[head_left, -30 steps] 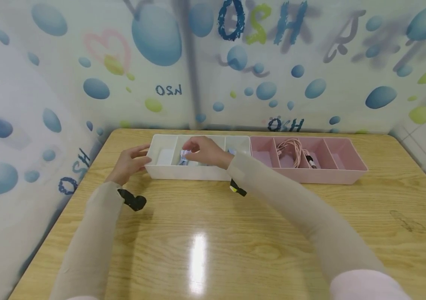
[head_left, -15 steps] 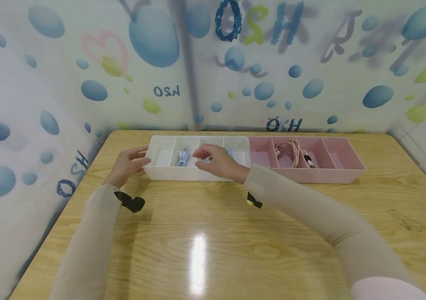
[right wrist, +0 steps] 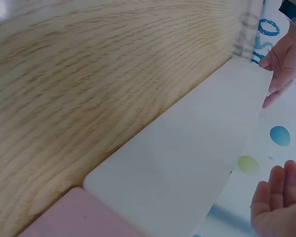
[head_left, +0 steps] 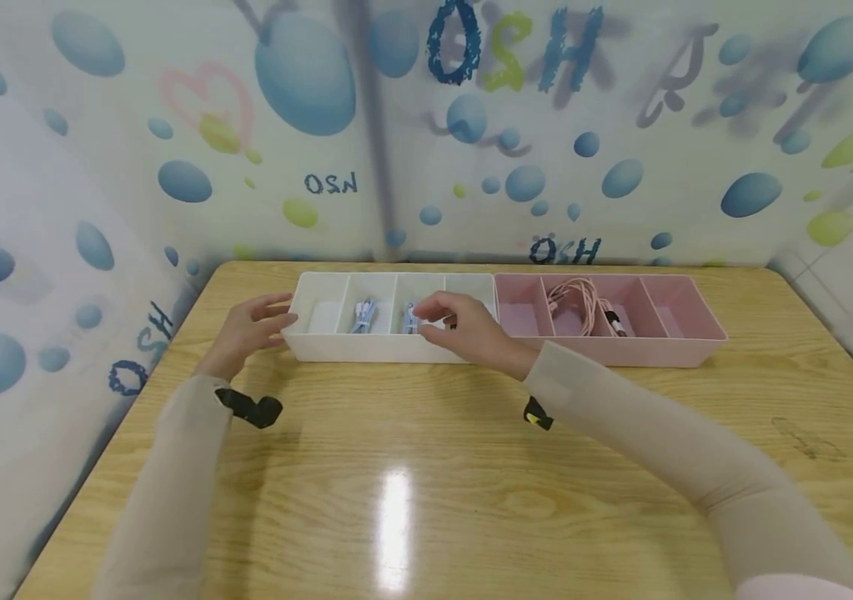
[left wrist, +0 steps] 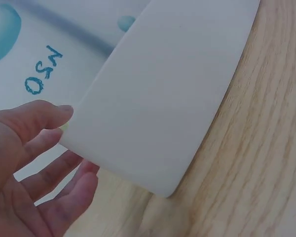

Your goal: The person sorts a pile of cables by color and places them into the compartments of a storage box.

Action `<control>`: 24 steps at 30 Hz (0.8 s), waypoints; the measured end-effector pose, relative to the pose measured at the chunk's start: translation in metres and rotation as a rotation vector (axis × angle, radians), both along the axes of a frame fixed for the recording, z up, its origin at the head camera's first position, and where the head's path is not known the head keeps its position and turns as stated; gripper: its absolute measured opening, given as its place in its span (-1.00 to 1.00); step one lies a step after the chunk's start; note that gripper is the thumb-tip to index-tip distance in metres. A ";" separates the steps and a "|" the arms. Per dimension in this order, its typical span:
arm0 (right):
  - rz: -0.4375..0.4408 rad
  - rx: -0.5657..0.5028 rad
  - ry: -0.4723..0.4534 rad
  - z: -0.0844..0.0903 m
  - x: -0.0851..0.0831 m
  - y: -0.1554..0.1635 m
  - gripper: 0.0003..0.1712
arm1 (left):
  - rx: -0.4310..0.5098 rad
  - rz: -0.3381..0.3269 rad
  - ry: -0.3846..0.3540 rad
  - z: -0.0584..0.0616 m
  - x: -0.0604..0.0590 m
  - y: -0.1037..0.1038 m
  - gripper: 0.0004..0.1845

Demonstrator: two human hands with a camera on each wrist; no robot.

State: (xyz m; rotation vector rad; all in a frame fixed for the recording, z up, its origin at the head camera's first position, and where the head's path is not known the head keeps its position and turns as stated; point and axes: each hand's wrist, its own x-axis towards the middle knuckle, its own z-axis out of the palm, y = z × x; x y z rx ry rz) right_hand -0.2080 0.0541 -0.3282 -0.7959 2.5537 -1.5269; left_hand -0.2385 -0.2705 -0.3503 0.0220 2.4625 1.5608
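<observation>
On the counter [head_left: 426, 467], the left hand [head_left: 246, 329] rests straight fingers against the left end of the white tray [head_left: 336, 343]. A blue cable bundle [head_left: 363, 316] lies in one compartment. The right hand [head_left: 471, 329] pinches a second blue cable bundle [head_left: 410, 317] in the next compartment. It looks light and floppy, best held mid-coil. The pink tray [head_left: 666, 350] stands touching on the right.

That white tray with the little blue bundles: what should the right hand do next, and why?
Probably lower the blue bundle into the white tray's third compartment and let go. The right hand pinches it just above that slot, the second already holds one, and the left hand steadies the tray's end.
</observation>
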 end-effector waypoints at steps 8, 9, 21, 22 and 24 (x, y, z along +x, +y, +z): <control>-0.045 -0.035 -0.033 -0.004 0.014 0.030 -0.76 | -0.047 0.132 0.154 0.001 0.006 0.012 -0.47; -0.052 -0.038 -0.043 -0.004 0.016 0.034 -0.75 | -0.055 0.155 0.184 0.002 0.007 0.014 -0.48; -0.159 -0.042 -0.065 -0.009 0.027 0.077 -0.68 | -0.132 0.171 0.458 0.003 0.013 0.049 -0.58; -0.174 -0.036 -0.059 -0.009 0.027 0.080 -0.68 | -0.143 0.169 0.481 0.002 0.013 0.051 -0.59; -0.195 -0.036 -0.046 -0.009 0.026 0.086 -0.67 | -0.163 0.163 0.526 0.000 0.012 0.055 -0.60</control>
